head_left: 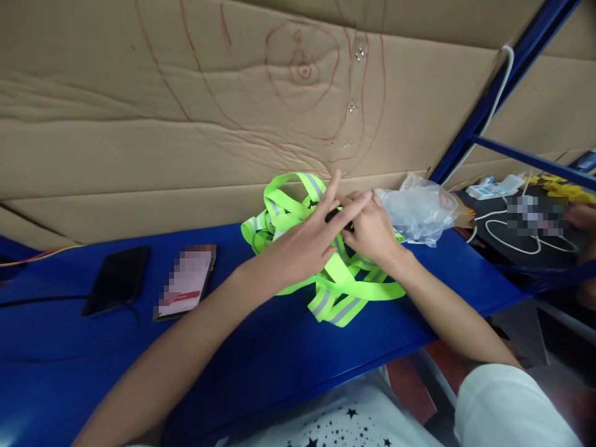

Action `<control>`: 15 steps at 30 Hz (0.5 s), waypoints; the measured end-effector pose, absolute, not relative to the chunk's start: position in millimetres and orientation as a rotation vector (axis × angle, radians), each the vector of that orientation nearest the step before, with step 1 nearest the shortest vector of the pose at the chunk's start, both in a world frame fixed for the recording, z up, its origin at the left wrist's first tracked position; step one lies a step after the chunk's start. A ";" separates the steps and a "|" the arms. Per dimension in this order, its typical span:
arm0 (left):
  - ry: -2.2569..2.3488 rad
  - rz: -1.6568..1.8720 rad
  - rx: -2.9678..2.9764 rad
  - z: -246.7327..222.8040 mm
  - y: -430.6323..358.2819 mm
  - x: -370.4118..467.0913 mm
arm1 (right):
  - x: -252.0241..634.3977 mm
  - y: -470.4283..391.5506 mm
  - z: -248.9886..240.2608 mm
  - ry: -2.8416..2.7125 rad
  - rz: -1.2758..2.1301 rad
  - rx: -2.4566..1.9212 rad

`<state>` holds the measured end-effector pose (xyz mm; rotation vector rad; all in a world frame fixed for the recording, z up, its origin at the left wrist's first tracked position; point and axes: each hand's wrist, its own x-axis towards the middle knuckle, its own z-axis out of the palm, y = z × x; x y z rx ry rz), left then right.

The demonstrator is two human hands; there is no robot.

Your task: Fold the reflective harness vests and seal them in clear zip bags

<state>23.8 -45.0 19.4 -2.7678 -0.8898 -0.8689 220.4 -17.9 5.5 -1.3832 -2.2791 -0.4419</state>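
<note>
A blue tabletop [261, 372] runs across the scene, backed on the far side by a brown cardboard panel [93, 161] bearing curved red lines. At left, a flat black rectangular device [118, 276] lies on the tabletop, a thin black cable [41, 301] passing over it. Just to its right lies a dark-edged phone [186, 282], its screen lit and partly blurred out.

Centre: a tangled bundle of fluorescent yellow-green straps with grey stripes [339, 268] rests on the tabletop near the panel, some loops reaching toward the near edge. The left hand [305, 242] lies over the bundle, two fingers extended and spread, the others bent; whether it grips a strap cannot be told. The right hand [375, 226] meets it from the right, fingers bent and narrow; what it grips is hidden. A small black piece [331, 215] shows between the hands.

Right of the right hand, a crumpled clear plastic bag [421, 211] sits near the panel. Farther right, beyond a slanted blue metal post [531, 53], a black surface [484, 205] carries white cables [512, 249] and yellow pieces [559, 186]. Another person's blurred hand [582, 217] appears at the right edge.
</note>
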 end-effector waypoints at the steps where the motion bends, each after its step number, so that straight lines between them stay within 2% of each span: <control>1: -0.926 -0.826 -2.764 26.7 -42.0 18.7 | 220.8 -15.5 12.8 -2.304 -0.458 -1.323; 6: -1.024 -1.007 -2.783 68.5 -28.2 -12.0 | 213.9 -20.5 64.8 -2.341 -0.411 -0.933; 10: -1.145 -1.276 -3.019 88.2 -28.2 -26.2 | 200.9 -24.8 98.9 -2.157 -0.017 -0.667; 15: -1.024 -1.495 -3.179 79.2 -16.7 -33.8 | 195.1 -8.2 103.7 -1.866 0.549 -0.711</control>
